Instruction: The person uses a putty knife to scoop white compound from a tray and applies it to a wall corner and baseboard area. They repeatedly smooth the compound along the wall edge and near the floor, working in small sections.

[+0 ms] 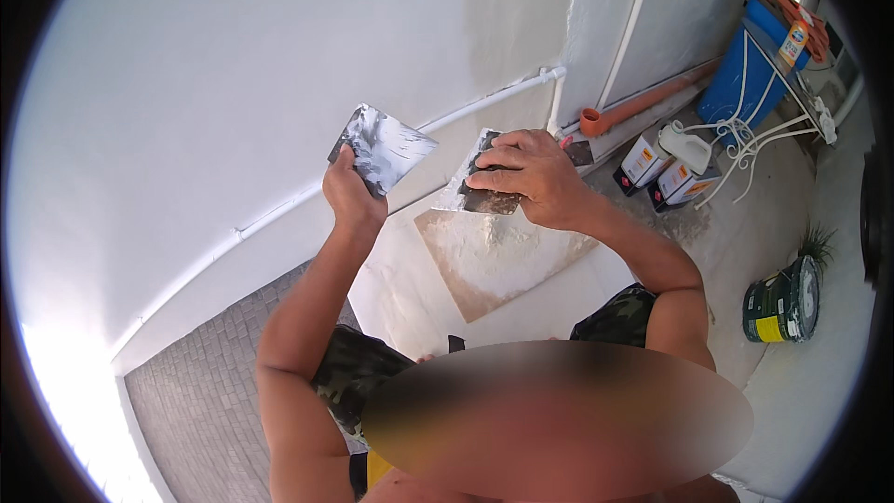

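1. the pale wall (279, 56) was seen beyond the board (456, 284), which was taken as the landmark; grey paving (205, 373) was seen to its left.
2. the board itself was laid flat and slantwise on a white sheet (391, 270), and whitish crumbs (494, 235) were spread on its upper face.
3. a blue barrel (726, 98) was placed beyond the board and well to its right; a dark bucket (778, 307) was placed to its right, nearer the body.
4. the left forearm (321, 284) was raised from a bent elbow, left of the board; the right forearm (643, 242) was slanted inward from the board's right.
5. the left blade (400, 144) was gripped by the left hand (354, 191), beyond the board's left corner, thumb on top, fingers hidden beneath; its face was streaked with white paste (382, 126).
6. the right blade (458, 188) was gripped by the right hand (551, 182), above the board's far edge, knuckles up and fingers curved across it; the thumb could not be made out.
7. the key relation was judged to be the narrow gap between the blades: from the right fingers, the left blade was tilted and set leftward, its long axis unclear; the right hand was held nearer the board.
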A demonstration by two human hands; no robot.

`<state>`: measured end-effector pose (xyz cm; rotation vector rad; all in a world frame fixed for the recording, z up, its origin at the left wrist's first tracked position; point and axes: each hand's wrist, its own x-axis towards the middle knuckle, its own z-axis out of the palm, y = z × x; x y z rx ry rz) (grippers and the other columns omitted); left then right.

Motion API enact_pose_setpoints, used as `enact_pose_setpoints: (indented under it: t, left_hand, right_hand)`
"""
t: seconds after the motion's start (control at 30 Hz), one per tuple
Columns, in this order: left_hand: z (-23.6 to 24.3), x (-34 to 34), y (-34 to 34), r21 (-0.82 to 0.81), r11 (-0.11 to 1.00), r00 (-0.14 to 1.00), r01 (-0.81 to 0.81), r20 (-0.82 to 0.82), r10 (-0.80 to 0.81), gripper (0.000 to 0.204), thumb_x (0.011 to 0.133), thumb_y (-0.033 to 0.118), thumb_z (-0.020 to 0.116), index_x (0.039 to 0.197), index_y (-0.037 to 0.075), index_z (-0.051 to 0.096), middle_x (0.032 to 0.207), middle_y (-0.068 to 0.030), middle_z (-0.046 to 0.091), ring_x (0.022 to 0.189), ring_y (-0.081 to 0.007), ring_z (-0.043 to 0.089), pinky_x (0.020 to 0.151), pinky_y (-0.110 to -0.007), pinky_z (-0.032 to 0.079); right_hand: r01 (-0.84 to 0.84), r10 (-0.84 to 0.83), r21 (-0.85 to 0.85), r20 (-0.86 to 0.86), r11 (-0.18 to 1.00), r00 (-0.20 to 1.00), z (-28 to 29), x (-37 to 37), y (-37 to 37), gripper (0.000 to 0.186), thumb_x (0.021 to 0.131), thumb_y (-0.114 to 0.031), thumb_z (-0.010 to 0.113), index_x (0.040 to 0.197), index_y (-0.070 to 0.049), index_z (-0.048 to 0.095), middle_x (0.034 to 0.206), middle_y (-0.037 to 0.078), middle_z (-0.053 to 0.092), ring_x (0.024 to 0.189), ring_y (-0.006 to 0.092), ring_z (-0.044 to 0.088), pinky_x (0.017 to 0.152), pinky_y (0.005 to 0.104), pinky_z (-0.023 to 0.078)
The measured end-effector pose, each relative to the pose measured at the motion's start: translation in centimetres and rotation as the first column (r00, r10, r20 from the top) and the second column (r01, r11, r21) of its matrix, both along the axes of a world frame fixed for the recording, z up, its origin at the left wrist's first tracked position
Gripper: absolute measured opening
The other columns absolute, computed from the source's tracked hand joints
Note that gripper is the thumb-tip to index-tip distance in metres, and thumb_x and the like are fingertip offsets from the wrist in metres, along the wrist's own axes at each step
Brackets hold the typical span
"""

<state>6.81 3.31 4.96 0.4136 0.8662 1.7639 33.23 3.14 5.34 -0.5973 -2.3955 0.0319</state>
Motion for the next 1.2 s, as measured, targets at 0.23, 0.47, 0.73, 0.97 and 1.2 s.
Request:
enact_pose_setpoints:
  t: [0.23, 0.47, 0.73, 0.97, 1.2]
  left_hand:
    - [-2.2, 2.4, -1.1, -0.225, 0.889, 0.916, 0.399, 0.131, -0.378, 0.037, 0.108, 0.021, 0.041, 0.137, 0.004, 0.056, 0.125, -0.0093, 0.065, 0.113, -0.0213, 0.064, 0.101, -0.040, 0.052]
    - [1.7, -2.3, -2.3, -0.157, 0.947, 0.959, 0.282, 0.088, -0.271, 0.034, 0.108, 0.022, 0.044, 0.131, 0.002, 0.060, 0.115, -0.0076, 0.069, 0.104, -0.0188, 0.069, 0.087, -0.034, 0.057]
    - [4.2, -1.2, -8.1, -0.141, 0.890, 0.895, 0.434, 0.179, -0.408, 0.033, 0.108, 0.022, 0.044, 0.129, 0.000, 0.058, 0.117, -0.0107, 0.069, 0.104, -0.0230, 0.070, 0.095, -0.041, 0.056]
    - [4.5, -1.5, -7.8, -0.171, 0.885, 0.900, 0.433, 0.137, -0.414, 0.031, 0.108, 0.023, 0.046, 0.124, 0.001, 0.059, 0.111, -0.0096, 0.068, 0.097, -0.0212, 0.070, 0.088, -0.038, 0.058]
    - [4.0, -2.8, -7.1, -0.143, 0.853, 0.865, 0.501, 0.105, -0.491, 0.030, 0.107, 0.021, 0.048, 0.123, -0.003, 0.058, 0.113, -0.0132, 0.068, 0.096, -0.0231, 0.070, 0.087, -0.038, 0.059]
  right_hand:
    - [-0.144, 0.070, -0.315, -0.235, 0.938, 0.970, -1.0, -1.5, -0.8, 0.069, 0.084, 0.014, 0.060, 0.146, -0.017, 0.056, 0.142, 0.013, 0.053, 0.128, 0.0350, 0.051, 0.111, 0.0433, 0.042]
    - [0.180, -0.503, -0.805, -0.163, 0.565, 0.849, -8.2, 5.4, 5.4, 0.032, 0.104, -0.020, 0.054, 0.128, -0.001, 0.064, 0.111, 0.013, 0.069, 0.092, 0.0213, 0.068, 0.087, 0.0335, 0.052]
    - [-0.384, -0.917, -0.912, -0.270, 0.145, 0.294, -8.2, 10.9, 27.4, 0.023, 0.095, -0.016, 0.055, 0.113, -0.003, 0.056, 0.101, 0.015, 0.064, 0.088, 0.0292, 0.068, 0.067, 0.0461, 0.060]
    - [-0.432, -0.957, -0.888, -0.244, 0.154, 0.160, -7.2, 9.5, 34.3, 0.028, 0.091, -0.011, 0.058, 0.116, 0.000, 0.050, 0.106, 0.022, 0.058, 0.094, 0.0371, 0.066, 0.073, 0.0502, 0.062]
    - [-0.229, -0.870, -0.908, -0.407, 0.352, 0.279, 4.2, 8.2, 33.4, 0.021, 0.089, -0.014, 0.062, 0.097, 0.004, 0.056, 0.094, 0.021, 0.062, 0.078, 0.0313, 0.066, 0.077, 0.0419, 0.064]
